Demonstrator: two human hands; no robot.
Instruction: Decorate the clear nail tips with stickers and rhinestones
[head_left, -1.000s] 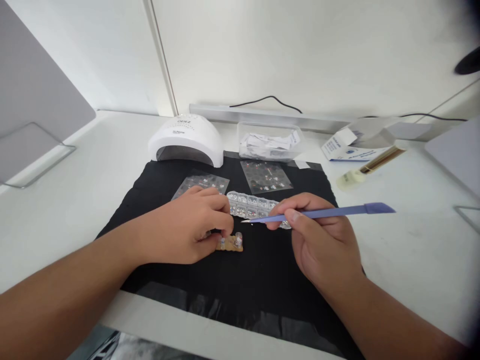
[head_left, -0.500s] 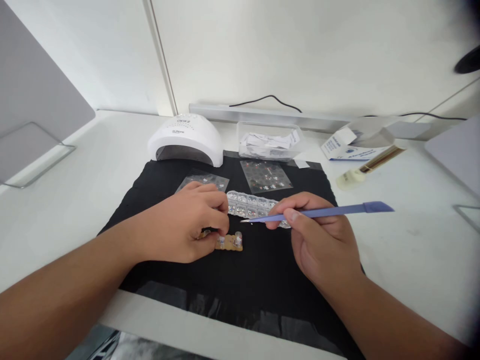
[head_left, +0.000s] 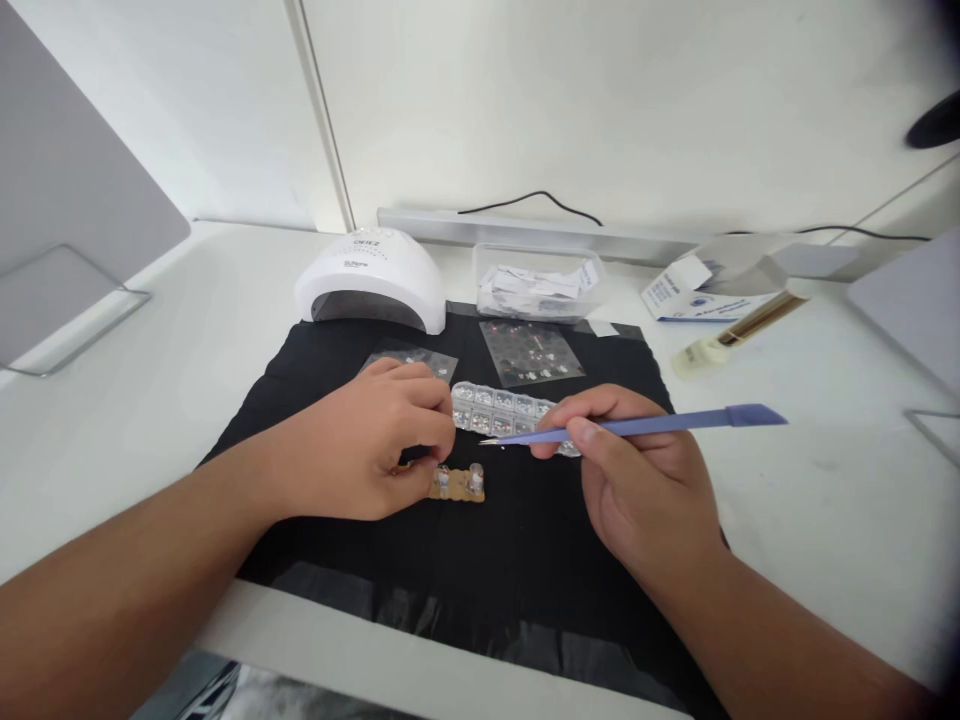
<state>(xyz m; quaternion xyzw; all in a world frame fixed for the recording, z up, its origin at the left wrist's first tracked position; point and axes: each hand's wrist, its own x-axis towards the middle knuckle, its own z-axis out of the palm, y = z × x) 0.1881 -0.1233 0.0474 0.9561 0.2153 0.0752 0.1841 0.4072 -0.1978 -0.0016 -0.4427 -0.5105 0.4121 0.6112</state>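
My left hand is closed in a pinch over the left part of a tan strip that carries several clear, decorated nail tips. Whatever lies between its thumb and forefinger, if anything, is hidden. My right hand grips a slim purple-blue pen-like tool, held nearly level with its fine pale tip pointing left. That tip hovers near a clear compartment case of small decorations, partly covered by my right fingers. A tiny white speck lies on the black mat just below the tip.
Two clear sticker sheets lie behind the case. At the back stand a white nail lamp and a clear tub of paper packets. On the right are an opened carton and a bottle with a gold cap.
My left hand has shifted very slightly, uncovering a little more of the nail tip beside its thumb. My right hand and the purple-blue tool are practically still.
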